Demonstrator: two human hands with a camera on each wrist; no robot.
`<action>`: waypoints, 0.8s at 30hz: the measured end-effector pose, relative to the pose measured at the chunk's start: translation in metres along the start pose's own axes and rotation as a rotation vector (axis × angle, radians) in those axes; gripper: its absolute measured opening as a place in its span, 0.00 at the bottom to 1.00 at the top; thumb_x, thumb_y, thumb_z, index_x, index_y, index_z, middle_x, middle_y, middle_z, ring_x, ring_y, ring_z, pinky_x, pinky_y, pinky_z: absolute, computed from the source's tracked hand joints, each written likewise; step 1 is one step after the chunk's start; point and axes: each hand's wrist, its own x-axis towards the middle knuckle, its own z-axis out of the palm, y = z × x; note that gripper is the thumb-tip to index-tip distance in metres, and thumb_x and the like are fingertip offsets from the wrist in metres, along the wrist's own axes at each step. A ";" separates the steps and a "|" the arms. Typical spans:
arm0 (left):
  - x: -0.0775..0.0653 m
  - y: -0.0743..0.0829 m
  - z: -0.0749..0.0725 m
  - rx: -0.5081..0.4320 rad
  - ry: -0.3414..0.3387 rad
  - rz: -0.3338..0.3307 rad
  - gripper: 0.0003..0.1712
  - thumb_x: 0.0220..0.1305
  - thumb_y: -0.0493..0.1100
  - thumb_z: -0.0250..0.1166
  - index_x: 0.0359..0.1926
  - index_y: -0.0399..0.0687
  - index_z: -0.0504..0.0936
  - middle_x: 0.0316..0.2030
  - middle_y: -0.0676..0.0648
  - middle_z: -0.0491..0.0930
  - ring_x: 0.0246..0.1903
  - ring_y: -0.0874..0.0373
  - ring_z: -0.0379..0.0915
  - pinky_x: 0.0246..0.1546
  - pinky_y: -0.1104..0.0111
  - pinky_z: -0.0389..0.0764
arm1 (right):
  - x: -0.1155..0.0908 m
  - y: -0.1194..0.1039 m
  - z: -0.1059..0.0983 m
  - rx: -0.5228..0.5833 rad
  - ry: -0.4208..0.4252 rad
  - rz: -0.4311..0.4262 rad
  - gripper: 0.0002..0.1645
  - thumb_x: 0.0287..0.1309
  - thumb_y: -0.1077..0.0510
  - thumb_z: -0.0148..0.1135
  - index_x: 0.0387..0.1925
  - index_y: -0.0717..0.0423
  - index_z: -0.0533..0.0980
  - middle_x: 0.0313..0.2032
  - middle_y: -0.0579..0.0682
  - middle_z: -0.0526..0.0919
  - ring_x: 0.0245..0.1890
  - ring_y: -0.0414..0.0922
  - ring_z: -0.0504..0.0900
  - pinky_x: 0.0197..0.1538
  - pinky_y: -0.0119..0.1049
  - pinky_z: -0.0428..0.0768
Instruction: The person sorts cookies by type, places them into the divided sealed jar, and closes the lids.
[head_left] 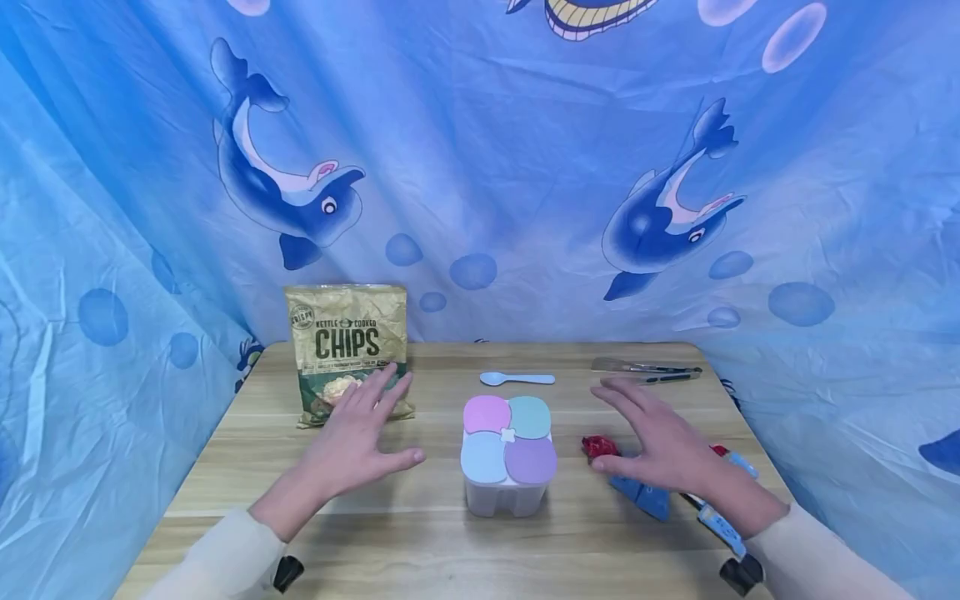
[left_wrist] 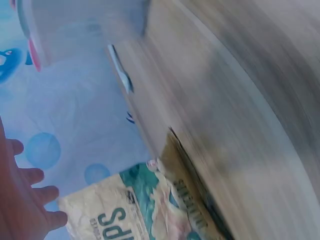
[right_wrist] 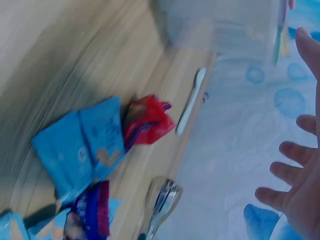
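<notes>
Both hands hover over the table with fingers spread and nothing in them. My left hand [head_left: 356, 446] is nearest to a gold and green chips bag [head_left: 352, 342] that stands upright at the left. Over small wrapped snacks at the right is my right hand [head_left: 660, 442], which partly hides them. Between the hands stands a white box [head_left: 506, 497] with a lid of pink, green, blue and purple petals [head_left: 486, 457]. In the right wrist view, a red wrapped snack [right_wrist: 150, 120] and blue packets [right_wrist: 102, 135] lie below the hand.
Behind the box lies a pale blue spoon [head_left: 517, 379]. Tongs [head_left: 645, 368] lie at the back right of the wooden table [head_left: 442, 554]. A blue dolphin-print cloth [head_left: 480, 167] hangs behind and at the sides.
</notes>
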 end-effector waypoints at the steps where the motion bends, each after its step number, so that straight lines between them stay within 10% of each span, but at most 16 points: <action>1: 0.000 0.002 0.000 -0.034 0.005 0.002 0.64 0.55 0.81 0.62 0.83 0.62 0.45 0.82 0.46 0.43 0.78 0.37 0.47 0.75 0.35 0.50 | 0.000 -0.003 -0.001 0.032 0.003 -0.003 0.58 0.51 0.21 0.66 0.77 0.39 0.61 0.77 0.50 0.61 0.74 0.59 0.65 0.63 0.67 0.74; 12: 0.002 0.026 0.022 -0.440 -0.053 -0.051 0.62 0.57 0.74 0.68 0.82 0.63 0.45 0.81 0.45 0.48 0.78 0.37 0.49 0.67 0.31 0.62 | 0.012 -0.037 0.001 0.267 0.042 -0.183 0.37 0.54 0.33 0.74 0.63 0.37 0.76 0.64 0.39 0.76 0.64 0.43 0.77 0.59 0.51 0.83; 24: 0.015 0.046 0.051 -0.762 -0.121 -0.026 0.61 0.55 0.61 0.76 0.81 0.69 0.48 0.79 0.50 0.56 0.76 0.46 0.56 0.71 0.33 0.56 | 0.016 -0.054 0.024 0.388 0.019 -0.179 0.30 0.52 0.40 0.78 0.57 0.35 0.80 0.55 0.33 0.81 0.55 0.36 0.80 0.46 0.36 0.85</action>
